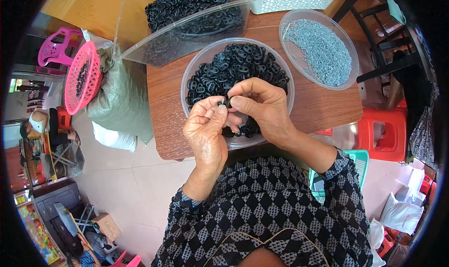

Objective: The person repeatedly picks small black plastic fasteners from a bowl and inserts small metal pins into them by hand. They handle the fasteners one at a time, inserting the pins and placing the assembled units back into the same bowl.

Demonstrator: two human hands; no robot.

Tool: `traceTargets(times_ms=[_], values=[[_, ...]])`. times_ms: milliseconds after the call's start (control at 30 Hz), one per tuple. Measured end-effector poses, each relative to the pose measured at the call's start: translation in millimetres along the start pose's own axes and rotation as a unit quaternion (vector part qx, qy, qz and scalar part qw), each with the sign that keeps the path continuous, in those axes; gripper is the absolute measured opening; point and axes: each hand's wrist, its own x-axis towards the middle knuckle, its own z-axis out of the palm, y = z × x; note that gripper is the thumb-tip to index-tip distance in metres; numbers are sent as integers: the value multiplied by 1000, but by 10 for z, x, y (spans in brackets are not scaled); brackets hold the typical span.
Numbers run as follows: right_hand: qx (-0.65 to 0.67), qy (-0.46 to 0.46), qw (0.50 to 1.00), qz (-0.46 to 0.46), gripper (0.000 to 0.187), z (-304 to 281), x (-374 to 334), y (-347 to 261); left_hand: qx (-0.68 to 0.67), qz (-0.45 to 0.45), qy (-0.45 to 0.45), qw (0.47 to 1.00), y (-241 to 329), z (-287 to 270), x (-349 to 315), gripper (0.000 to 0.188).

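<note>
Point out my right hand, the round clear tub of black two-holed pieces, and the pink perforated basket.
Right hand (pixel 268 110): head view, on the middle of the hand.
Round clear tub (pixel 236 40): head view, on its far rim.
Pink perforated basket (pixel 93 73): head view, on its side wall.

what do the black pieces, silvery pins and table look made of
Black pieces: probably moulded plastic, semi-gloss, given their even colour and soft highlights. Silvery pins: likely metal, shiny, from their bluish-grey glint. Table: wood or printed laminate, satin, judging by its brown grain.

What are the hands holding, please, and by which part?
The left hand and right hand pinch a small black piece; exactly where cannot be told.
</note>
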Motion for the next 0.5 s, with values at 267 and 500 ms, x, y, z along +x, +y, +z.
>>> traceTargets(times_ms=[267,500], values=[[-349,-18,908,-229,11,-49,-20,-62,9,-4,-4,1000,29,-37,12,12],[-264,-8,957,-117,11,-80,-20,-94,17,-13,4,1000,35,-26,3,11]])
